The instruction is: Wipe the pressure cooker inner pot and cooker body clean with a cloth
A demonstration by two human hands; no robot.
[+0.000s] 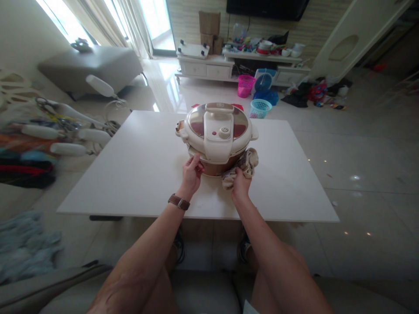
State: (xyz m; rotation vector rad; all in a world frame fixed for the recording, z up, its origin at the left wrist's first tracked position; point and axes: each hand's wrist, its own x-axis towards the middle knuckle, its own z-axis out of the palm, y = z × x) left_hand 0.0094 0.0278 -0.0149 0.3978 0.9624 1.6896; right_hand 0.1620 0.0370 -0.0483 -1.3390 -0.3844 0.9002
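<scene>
A cream and brown electric pressure cooker (217,135) with a metallic lid stands near the middle of a white low table (137,174). My left hand (192,171), with a brown watch strap at the wrist, rests its curled fingers against the cooker's lower front left side. My right hand (240,182) grips a crumpled beige cloth (246,162) and presses it against the cooker's lower right side.
Left of the table lies a blurred pile of white-handled tools and cables (62,131). Beyond the table stand a grey ottoman (94,65), a white TV cabinet (209,67) with clutter, a pink basket (245,85) and a teal basket (260,108). My knees are below the table's near edge.
</scene>
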